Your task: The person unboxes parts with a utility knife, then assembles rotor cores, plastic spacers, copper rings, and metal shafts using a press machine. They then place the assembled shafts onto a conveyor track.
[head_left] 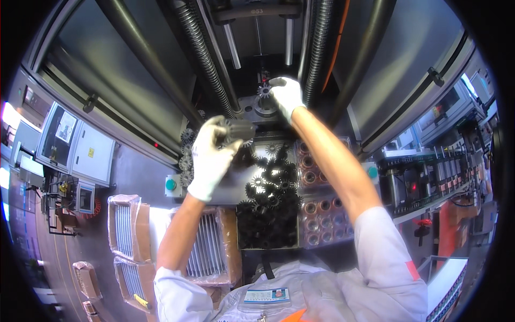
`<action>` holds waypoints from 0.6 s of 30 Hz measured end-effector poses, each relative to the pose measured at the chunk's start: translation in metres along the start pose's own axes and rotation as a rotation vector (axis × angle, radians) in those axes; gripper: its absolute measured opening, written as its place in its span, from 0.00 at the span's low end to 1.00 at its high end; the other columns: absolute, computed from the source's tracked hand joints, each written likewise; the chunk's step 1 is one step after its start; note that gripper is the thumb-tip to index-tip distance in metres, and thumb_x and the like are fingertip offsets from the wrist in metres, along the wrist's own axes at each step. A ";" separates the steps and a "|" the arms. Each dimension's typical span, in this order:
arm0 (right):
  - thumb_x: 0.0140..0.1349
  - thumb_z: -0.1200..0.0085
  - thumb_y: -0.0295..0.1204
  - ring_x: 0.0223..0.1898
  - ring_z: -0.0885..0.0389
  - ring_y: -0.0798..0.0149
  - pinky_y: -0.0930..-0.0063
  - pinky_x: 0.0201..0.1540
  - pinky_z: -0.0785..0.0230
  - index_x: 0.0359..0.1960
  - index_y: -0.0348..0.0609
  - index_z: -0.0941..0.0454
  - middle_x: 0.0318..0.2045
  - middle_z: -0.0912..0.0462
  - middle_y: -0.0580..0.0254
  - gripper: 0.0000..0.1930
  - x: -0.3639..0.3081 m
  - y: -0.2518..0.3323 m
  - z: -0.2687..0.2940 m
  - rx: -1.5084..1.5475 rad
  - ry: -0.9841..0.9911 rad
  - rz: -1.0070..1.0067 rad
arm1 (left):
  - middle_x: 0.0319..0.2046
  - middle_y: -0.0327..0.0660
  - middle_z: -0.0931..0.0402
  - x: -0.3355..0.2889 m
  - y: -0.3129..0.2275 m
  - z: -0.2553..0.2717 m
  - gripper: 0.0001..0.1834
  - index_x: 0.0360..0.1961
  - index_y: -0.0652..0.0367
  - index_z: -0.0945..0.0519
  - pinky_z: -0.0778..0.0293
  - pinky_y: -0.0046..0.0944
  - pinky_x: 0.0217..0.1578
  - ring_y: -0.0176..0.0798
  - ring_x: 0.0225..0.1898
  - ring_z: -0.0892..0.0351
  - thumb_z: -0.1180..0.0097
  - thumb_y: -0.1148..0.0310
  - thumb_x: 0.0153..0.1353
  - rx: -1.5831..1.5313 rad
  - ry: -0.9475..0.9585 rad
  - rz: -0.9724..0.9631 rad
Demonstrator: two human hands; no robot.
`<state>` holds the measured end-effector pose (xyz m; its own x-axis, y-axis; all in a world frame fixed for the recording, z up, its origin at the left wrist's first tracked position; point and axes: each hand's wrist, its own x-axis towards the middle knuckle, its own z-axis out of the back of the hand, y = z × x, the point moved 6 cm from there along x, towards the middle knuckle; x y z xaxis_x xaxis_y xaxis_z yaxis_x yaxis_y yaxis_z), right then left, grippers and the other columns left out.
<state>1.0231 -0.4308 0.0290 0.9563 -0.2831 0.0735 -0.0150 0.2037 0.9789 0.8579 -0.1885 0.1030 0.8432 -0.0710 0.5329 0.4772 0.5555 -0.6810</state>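
Note:
My left hand (210, 155), in a white glove, is closed around a dark, slotted cylindrical piece (240, 130), slightly blurred, above the left side of the machine bed. Farther off, my gloved right hand (288, 95) reaches into the press. Its fingers are closed at the edge of a small toothed metal piece (264, 92), just over a round metal fixture (265, 108); whether the two touch, I cannot tell. A heap of dark toothed pieces (268, 206) lies between my forearms, and a column of similar toothed pieces (186, 153) stands left of my left hand.
Clear plastic trays of copper-coloured ring parts (317, 217) lie under my right forearm. Green buttons (170, 184) flank the bed. Boxes of metal rods (206, 247) stand at lower left. Ribbed columns (201, 48) rise beside the fixture. A conveyor line (429, 180) runs at right.

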 end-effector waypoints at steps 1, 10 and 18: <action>0.52 0.45 0.22 0.38 0.13 0.65 0.73 0.45 0.23 0.46 0.43 0.13 0.36 0.11 0.56 0.18 0.002 -0.006 0.000 0.047 -0.016 -0.041 | 0.55 0.45 0.21 0.012 -0.001 -0.008 0.18 0.33 0.64 0.25 0.24 0.34 0.40 0.33 0.39 0.22 0.26 0.76 0.46 -0.029 0.011 0.045; 0.63 0.42 0.37 0.44 0.17 0.55 0.61 0.52 0.26 0.55 0.41 0.21 0.47 0.18 0.49 0.21 -0.132 0.000 0.052 -0.270 0.257 0.255 | 0.40 0.48 0.24 0.104 -0.012 -0.077 0.18 0.34 0.63 0.26 0.25 0.43 0.43 0.50 0.40 0.22 0.28 0.75 0.47 0.088 0.059 -0.306; 0.66 0.44 0.35 0.33 0.18 0.62 0.66 0.41 0.26 0.53 0.45 0.19 0.42 0.17 0.56 0.16 -0.197 -0.030 0.077 -0.322 0.578 0.152 | 0.36 0.54 0.18 0.156 -0.020 -0.112 0.20 0.39 0.65 0.21 0.24 0.48 0.44 0.58 0.42 0.18 0.28 0.66 0.48 0.352 0.419 -0.279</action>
<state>0.8125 -0.4531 -0.0007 0.9542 0.2993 0.0043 -0.1594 0.4960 0.8535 1.0080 -0.3039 0.1438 0.7577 -0.5336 0.3756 0.6441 0.7040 -0.2992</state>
